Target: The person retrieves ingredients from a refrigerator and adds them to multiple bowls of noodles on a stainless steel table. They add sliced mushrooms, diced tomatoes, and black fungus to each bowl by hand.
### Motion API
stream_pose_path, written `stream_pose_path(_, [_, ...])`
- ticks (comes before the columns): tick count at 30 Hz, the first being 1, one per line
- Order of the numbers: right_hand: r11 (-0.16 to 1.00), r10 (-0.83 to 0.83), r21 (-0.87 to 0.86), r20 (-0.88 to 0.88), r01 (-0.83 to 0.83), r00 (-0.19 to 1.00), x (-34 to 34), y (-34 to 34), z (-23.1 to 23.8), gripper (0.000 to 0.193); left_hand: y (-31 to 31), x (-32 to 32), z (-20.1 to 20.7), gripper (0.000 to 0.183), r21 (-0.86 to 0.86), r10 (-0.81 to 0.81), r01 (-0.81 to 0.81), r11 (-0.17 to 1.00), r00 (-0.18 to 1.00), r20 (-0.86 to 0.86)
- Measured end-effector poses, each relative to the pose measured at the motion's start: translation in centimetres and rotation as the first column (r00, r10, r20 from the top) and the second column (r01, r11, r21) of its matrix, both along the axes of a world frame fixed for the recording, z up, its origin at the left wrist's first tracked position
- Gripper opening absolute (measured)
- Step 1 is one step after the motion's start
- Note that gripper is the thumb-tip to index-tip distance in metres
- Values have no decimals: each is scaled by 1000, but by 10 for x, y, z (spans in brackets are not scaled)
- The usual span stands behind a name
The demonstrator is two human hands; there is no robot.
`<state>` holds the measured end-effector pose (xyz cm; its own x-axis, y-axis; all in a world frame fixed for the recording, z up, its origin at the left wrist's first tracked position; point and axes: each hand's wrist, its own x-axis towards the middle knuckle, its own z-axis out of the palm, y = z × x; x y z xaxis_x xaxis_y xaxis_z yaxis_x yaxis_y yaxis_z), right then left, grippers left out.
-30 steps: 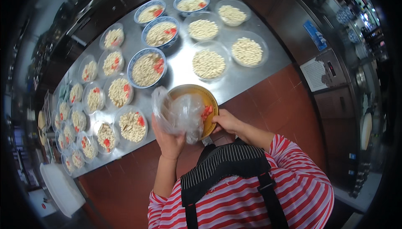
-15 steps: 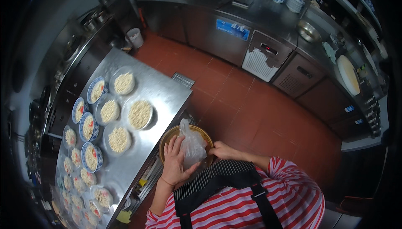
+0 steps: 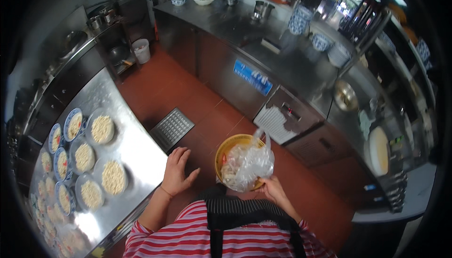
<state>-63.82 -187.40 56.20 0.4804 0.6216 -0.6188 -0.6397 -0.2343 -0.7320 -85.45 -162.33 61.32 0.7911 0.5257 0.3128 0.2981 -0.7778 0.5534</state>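
Hands apart: the left [image 3: 178, 173], fingers loosely spread, holds nothing near the right edge of the steel tabletop [image 3: 136, 140]; the right [image 3: 274, 191] grips the rim of a yellow bowl [image 3: 218, 164], held beyond that edge above the tiled floor [image 3: 202, 107], a clear plastic bag [image 3: 256, 163] bunched in it. Red topping appears done on blue-and-white bowls [image 3: 66, 126]; four clear plastic bowls [image 3: 97, 171] nearer the edge show only pale pieces [image 3: 114, 177], seemingly still untopped. Bowls toward the lower-left corner are too blurred to judge.
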Motion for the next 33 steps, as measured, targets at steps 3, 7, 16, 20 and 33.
stream_pose_path(3, [1000, -17, -14, 23, 18, 1000, 69, 24, 7, 25, 66, 66, -27, 57, -8, 75, -74, 997, 997, 11])
stream_pose_path(7, [991, -128, -30, 15, 129, 992, 148, 58, 15, 24, 130, 158, -45, 59, -200, 135, -148, 969, 988, -78])
stream_pose_path(16, [1000, -13, -8, -103, 12, 995, 301, 214, -16, 26, 278, 332, -72, 60, -329, 157, -234, 915, 957, -243])
stream_pose_path(20, [987, 162, -6, -86, -163, 983, 378, 317, -31, 24, 346, 376, -80, 58, -238, 308, -394, 888, 893, -328])
stream_pose_path(33, [909, 412, -92, 39, -407, 911, 460, 593, -57, 24, 641, 489, -110, 57, -265, 374, -448, 854, 882, -287])
